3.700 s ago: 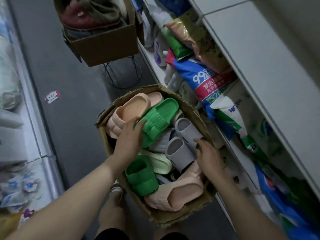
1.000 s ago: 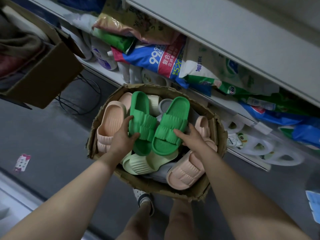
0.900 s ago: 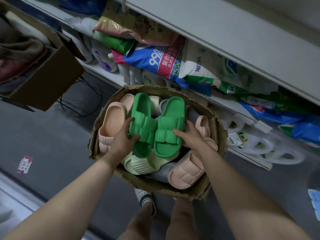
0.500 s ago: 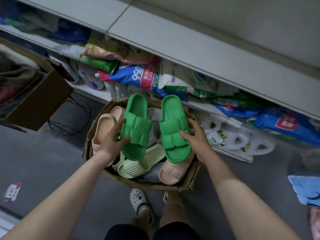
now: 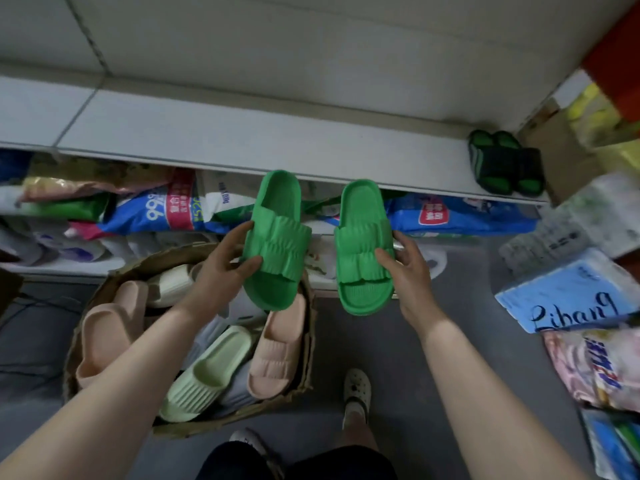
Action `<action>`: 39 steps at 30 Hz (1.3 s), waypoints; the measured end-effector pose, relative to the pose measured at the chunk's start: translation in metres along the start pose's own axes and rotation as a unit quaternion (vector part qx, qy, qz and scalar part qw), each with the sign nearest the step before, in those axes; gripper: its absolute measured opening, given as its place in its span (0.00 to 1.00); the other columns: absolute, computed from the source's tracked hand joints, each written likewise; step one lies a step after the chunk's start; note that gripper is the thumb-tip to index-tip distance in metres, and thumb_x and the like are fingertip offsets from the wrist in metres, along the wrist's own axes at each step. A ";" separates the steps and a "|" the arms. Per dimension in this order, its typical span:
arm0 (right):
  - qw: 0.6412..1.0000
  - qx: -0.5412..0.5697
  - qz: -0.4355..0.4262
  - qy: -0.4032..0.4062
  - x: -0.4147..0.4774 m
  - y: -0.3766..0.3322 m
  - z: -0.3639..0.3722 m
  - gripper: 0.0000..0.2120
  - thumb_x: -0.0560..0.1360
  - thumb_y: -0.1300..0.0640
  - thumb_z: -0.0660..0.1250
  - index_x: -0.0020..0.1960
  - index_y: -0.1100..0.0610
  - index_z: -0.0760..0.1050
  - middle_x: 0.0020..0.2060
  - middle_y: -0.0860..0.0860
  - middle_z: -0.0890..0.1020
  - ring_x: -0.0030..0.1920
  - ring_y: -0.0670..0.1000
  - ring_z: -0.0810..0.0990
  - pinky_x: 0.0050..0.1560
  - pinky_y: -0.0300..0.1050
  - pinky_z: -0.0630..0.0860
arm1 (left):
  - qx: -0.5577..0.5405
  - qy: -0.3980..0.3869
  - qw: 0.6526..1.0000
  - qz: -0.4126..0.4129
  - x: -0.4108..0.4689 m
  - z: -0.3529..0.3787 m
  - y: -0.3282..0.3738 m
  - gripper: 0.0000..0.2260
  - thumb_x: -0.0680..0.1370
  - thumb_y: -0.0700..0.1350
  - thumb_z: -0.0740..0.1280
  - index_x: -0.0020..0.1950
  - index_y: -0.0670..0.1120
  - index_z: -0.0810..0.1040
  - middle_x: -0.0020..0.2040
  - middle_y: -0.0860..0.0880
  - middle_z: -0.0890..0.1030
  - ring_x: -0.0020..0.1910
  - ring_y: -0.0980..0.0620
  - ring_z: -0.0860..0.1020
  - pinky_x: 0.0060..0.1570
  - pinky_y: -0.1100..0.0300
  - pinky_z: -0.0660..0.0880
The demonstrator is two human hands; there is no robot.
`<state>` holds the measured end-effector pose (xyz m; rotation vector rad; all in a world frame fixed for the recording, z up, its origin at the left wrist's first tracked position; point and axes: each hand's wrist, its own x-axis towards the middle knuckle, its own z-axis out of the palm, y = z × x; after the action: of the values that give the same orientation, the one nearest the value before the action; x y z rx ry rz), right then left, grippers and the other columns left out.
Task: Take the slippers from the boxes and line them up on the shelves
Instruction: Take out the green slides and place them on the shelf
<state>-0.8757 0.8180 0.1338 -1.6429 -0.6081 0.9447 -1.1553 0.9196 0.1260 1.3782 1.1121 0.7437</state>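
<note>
A person looks down at their own two bare arms in a shop aisle. The left hand (image 5: 221, 268) grips a bright green slipper (image 5: 277, 237) by its left edge, thumb on the ribbed strap and fingers curled underneath. The right hand (image 5: 408, 271) grips the matching second green slipper (image 5: 362, 251) by its right edge in the same way. Both slippers are held in the air, side by side but apart, soles down and heels pointing away, just in front of the near edge of a long pale shelf (image 5: 242, 140).

At the far right of that shelf sits a pair of dark slippers with green insoles (image 5: 505, 164), side by side.

Below the left arm, a cardboard box (image 5: 242, 415) stands on the grey floor (image 5: 381, 341). It holds more slippers in a loose heap: a peach one (image 5: 277, 344) on the right, another peach one (image 5: 107, 330) on the left, a pale green one (image 5: 211, 372) near the front and a cream one (image 5: 169, 285) at the back.

Under the shelf, a lower level is packed with blue, white and red bags (image 5: 166, 209). A blue pack with handwriting-style lettering (image 5: 568, 296) lies at the right. One foot in a white clog (image 5: 356, 389) stands beside the box.
</note>
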 end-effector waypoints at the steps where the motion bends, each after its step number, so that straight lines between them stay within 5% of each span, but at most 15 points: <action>1: 1.000 0.002 0.003 0.017 0.008 -0.004 -0.015 0.22 0.77 0.61 0.69 0.68 0.48 0.70 0.57 0.52 0.81 0.52 0.47 0.82 0.43 0.35 0.79 | -0.007 -0.015 1.000 0.000 0.008 0.016 0.009 0.27 0.76 0.35 0.68 0.72 0.50 0.67 0.56 0.44 0.80 0.53 0.50 0.80 0.52 0.58 0.78; 8: 0.996 -0.027 -0.027 0.079 0.096 -0.039 -0.116 0.20 0.76 0.58 0.70 0.64 0.46 0.71 0.62 0.56 0.79 0.56 0.51 0.81 0.57 0.49 0.78 | 0.008 -0.029 1.000 0.007 0.077 0.132 0.044 0.24 0.77 0.35 0.65 0.70 0.54 0.67 0.55 0.44 0.78 0.51 0.49 0.79 0.50 0.55 0.78; 12: 0.994 -0.076 -0.018 0.076 0.159 -0.050 -0.159 0.22 0.75 0.52 0.70 0.67 0.49 0.71 0.57 0.52 0.81 0.53 0.50 0.82 0.56 0.49 0.79 | 0.031 -0.019 0.999 -0.010 0.124 0.194 0.050 0.24 0.78 0.37 0.66 0.72 0.52 0.66 0.57 0.43 0.78 0.53 0.48 0.78 0.47 0.59 0.77; 17: 0.990 -0.134 0.029 0.041 0.237 -0.058 -0.170 0.19 0.76 0.55 0.68 0.66 0.57 0.73 0.55 0.53 0.81 0.53 0.53 0.81 0.57 0.54 0.78 | 0.070 -0.001 0.997 -0.043 0.194 0.245 0.059 0.23 0.78 0.40 0.66 0.71 0.54 0.66 0.55 0.41 0.80 0.51 0.44 0.80 0.53 0.50 0.78; 23: 0.983 -0.176 0.044 0.030 0.288 -0.052 -0.163 0.20 0.76 0.55 0.65 0.67 0.54 0.70 0.58 0.53 0.79 0.55 0.56 0.80 0.59 0.57 0.77 | 0.094 0.034 0.993 -0.064 0.243 0.273 0.064 0.21 0.79 0.42 0.63 0.71 0.54 0.67 0.57 0.40 0.79 0.50 0.40 0.81 0.47 0.44 0.80; 26: 0.951 -0.304 -0.029 0.041 0.293 -0.051 -0.165 0.20 0.78 0.60 0.60 0.70 0.56 0.67 0.62 0.57 0.76 0.60 0.59 0.76 0.60 0.50 0.74 | 0.264 0.082 0.961 0.003 0.246 0.279 0.065 0.20 0.79 0.43 0.63 0.71 0.52 0.68 0.62 0.42 0.77 0.56 0.42 0.78 0.54 0.51 0.77; 29: 0.908 -0.396 -0.138 -0.002 0.285 -0.052 -0.165 0.29 0.75 0.65 0.60 0.76 0.57 0.60 0.70 0.59 0.68 0.69 0.59 0.68 0.69 0.50 0.65 | 0.365 0.090 0.919 0.118 0.239 0.284 0.063 0.26 0.76 0.42 0.68 0.73 0.47 0.67 0.69 0.38 0.69 0.63 0.37 0.71 0.63 0.45 0.70; 34: 0.818 -0.530 -0.199 -0.103 0.278 -0.048 -0.168 0.40 0.75 0.49 0.67 0.79 0.51 0.50 0.78 0.60 0.49 0.78 0.60 0.49 0.75 0.57 0.57 | 0.462 0.011 0.863 0.204 0.240 0.301 0.057 0.32 0.73 0.51 0.72 0.75 0.51 0.64 0.75 0.38 0.60 0.70 0.35 0.64 0.69 0.41 0.65; 39: 0.823 -0.521 -0.209 -0.086 0.301 -0.052 -0.169 0.36 0.77 0.48 0.66 0.79 0.53 0.53 0.78 0.61 0.51 0.77 0.61 0.53 0.75 0.55 0.57 | 0.468 0.024 0.861 0.197 0.259 0.313 0.058 0.29 0.75 0.49 0.69 0.74 0.52 0.65 0.76 0.40 0.58 0.72 0.37 0.62 0.69 0.42 0.65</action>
<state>-0.5647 0.9768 0.1168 -2.2036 -1.7532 0.4021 -0.7668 1.0479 0.0935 2.4781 1.3121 0.5144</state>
